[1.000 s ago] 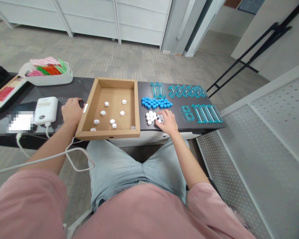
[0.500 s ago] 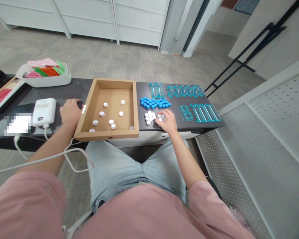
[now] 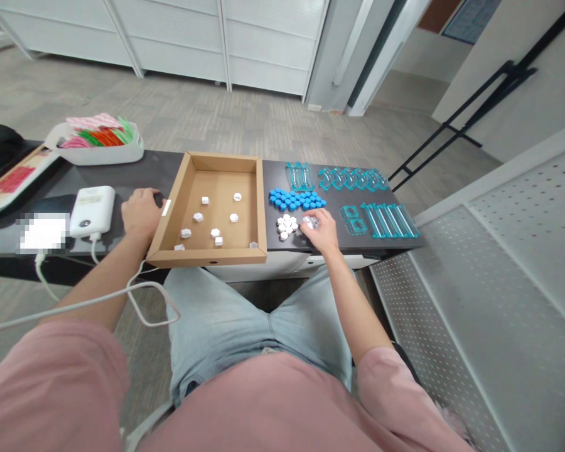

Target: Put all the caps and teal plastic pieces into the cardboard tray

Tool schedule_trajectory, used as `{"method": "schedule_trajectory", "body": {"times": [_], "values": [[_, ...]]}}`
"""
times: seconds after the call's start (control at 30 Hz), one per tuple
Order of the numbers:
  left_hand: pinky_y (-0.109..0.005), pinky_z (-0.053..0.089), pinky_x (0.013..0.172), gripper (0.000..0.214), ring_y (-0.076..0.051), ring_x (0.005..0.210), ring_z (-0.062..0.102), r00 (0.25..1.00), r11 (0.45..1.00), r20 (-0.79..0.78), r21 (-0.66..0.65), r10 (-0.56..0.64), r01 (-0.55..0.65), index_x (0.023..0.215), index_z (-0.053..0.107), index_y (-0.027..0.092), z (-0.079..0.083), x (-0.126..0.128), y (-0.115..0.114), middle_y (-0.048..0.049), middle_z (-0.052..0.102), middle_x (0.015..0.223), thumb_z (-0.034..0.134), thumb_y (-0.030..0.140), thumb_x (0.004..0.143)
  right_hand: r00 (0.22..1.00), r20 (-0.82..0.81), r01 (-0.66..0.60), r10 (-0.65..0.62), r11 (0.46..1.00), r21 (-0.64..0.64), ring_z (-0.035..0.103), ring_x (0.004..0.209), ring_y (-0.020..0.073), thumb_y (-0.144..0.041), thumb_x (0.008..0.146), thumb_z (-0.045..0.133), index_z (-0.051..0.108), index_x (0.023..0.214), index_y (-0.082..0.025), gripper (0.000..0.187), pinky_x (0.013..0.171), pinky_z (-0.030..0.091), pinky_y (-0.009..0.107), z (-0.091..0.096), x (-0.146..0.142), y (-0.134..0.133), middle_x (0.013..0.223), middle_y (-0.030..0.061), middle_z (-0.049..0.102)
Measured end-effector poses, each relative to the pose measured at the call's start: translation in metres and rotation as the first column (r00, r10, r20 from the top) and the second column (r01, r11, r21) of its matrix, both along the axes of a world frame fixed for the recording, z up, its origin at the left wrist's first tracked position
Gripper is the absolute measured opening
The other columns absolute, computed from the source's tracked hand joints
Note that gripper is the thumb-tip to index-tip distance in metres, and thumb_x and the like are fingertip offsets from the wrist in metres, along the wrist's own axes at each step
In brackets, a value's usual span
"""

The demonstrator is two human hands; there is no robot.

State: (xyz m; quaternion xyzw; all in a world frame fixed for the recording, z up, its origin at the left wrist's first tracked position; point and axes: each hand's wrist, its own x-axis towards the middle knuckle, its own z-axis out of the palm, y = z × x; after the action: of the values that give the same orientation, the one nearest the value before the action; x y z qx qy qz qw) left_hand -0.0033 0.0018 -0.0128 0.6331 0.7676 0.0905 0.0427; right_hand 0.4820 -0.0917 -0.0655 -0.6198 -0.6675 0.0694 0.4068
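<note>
My right hand (image 3: 322, 232) rests on the dark tabletop with its fingers curled around a few white hexagonal pieces (image 3: 311, 221). Just to its left lies a small cluster of white hexagonal pieces (image 3: 287, 225). Blue pieces (image 3: 296, 199) of similar shape are grouped behind them. My left hand (image 3: 140, 215) is closed around a small black object (image 3: 159, 199), mostly hidden by the fingers, beside the left wall of a shallow cardboard box (image 3: 262, 213). Several white pieces, such as a white hexagonal piece (image 3: 234, 218), lie scattered inside the box.
Teal clear frames (image 3: 353, 179) and teal rod-like parts (image 3: 390, 221) are lined up at the right. A white power bank (image 3: 93, 211) with cables is at the left, near a white basket (image 3: 108, 156) of colourful strips. A loose white cable (image 3: 98, 306) crosses my left forearm.
The whole view has shifted slightly to the right and down. Both hands keep nearly the same places on the table, the right one still around the white pieces.
</note>
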Motion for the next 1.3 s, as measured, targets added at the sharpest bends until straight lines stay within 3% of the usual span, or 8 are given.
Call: {"method": "schedule_trajectory", "body": {"times": [0.27,0.5,0.63,0.73,0.8,0.9,1.17,1.3], "values": [[-0.057,0.047,0.124,0.060,-0.043,0.148,0.060,1.000,1.000,-0.008,0.013,-0.016,0.016,0.160,0.065,0.006,-0.008,-0.006,0.004,-0.0276,0.061,0.163,0.046,0.038,0.114,0.999,0.043,-0.036,0.033,0.998,0.047,0.076,0.113,0.0345,-0.027,0.092,0.071,0.081,0.104,-0.025,0.016,0.109,0.060,0.050,0.027,-0.022,0.008,0.113,0.0119,0.083],[-0.057,0.046,0.124,0.063,-0.044,0.148,0.059,1.000,1.000,0.005,0.027,-0.012,0.012,0.161,0.065,0.005,-0.008,-0.005,0.001,-0.0272,0.060,0.165,0.045,0.038,0.112,0.934,0.157,-0.332,0.319,0.941,0.060,0.073,0.116,0.0317,-0.031,0.097,0.078,0.083,0.114,-0.026,0.019,0.108,0.056,0.046,0.068,-0.126,0.026,0.116,0.0090,0.080],[-0.057,0.045,0.125,0.060,-0.044,0.149,0.059,1.000,0.999,0.018,0.045,-0.015,0.014,0.160,0.065,0.005,-0.004,-0.002,-0.002,-0.0274,0.060,0.166,0.046,0.036,0.112,0.837,0.237,-0.505,0.494,0.863,-0.013,0.072,0.125,0.0310,-0.037,0.105,0.079,0.082,0.123,-0.025,0.022,0.110,0.053,0.044,0.077,-0.186,0.038,0.127,0.0101,0.079],[-0.058,0.045,0.125,0.059,-0.044,0.149,0.059,1.000,1.000,0.023,0.027,-0.014,0.013,0.160,0.065,0.003,0.000,0.000,-0.004,-0.0284,0.060,0.166,0.046,0.035,0.114,0.783,0.205,-0.598,0.588,0.801,-0.011,0.073,0.130,0.0292,-0.040,0.113,0.074,0.079,0.130,-0.023,0.025,0.114,0.053,0.042,0.077,-0.203,0.045,0.135,0.0117,0.078],[-0.058,0.045,0.125,0.059,-0.044,0.150,0.059,0.999,1.000,0.032,0.018,-0.015,0.014,0.160,0.065,0.003,0.001,0.001,-0.004,-0.0288,0.060,0.166,0.046,0.034,0.114,0.783,0.171,-0.609,0.597,0.793,0.019,0.072,0.133,0.0286,-0.040,0.115,0.071,0.078,0.132,-0.024,0.025,0.117,0.053,0.042,0.077,-0.198,0.046,0.138,0.0118,0.078],[-0.059,0.045,0.126,0.059,-0.044,0.150,0.058,0.999,1.000,0.038,0.022,-0.009,0.008,0.160,0.065,0.003,0.002,0.001,-0.003,-0.0287,0.060,0.166,0.047,0.034,0.114,0.832,0.154,-0.545,0.533,0.838,0.044,0.072,0.133,0.0298,-0.039,0.116,0.070,0.078,0.129,-0.025,0.022,0.118,0.054,0.045,0.076,-0.169,0.045,0.135,0.0118,0.079],[-0.060,0.044,0.125,0.060,-0.045,0.149,0.058,0.999,0.999,0.033,0.034,-0.016,0.015,0.160,0.065,0.005,-0.005,-0.003,0.000,-0.0292,0.059,0.165,0.046,0.036,0.112,0.983,0.046,-0.179,0.176,0.982,0.053,0.073,0.120,0.0336,-0.043,0.115,0.060,0.080,0.116,-0.026,0.027,0.108,0.060,0.050,0.045,-0.056,0.021,0.118,0.0134,0.080],[-0.059,0.043,0.126,0.063,-0.044,0.150,0.057,0.999,0.999,0.030,0.033,-0.011,0.010,0.162,0.064,0.006,-0.008,-0.005,0.001,-0.0279,0.058,0.165,0.045,0.039,0.112,0.968,0.139,-0.203,0.208,0.978,-0.055,0.069,0.137,0.0374,-0.048,0.108,0.072,0.080,0.135,-0.025,0.036,0.121,0.055,0.056,0.022,-0.034,-0.002,0.142,0.0167,0.078]]}}
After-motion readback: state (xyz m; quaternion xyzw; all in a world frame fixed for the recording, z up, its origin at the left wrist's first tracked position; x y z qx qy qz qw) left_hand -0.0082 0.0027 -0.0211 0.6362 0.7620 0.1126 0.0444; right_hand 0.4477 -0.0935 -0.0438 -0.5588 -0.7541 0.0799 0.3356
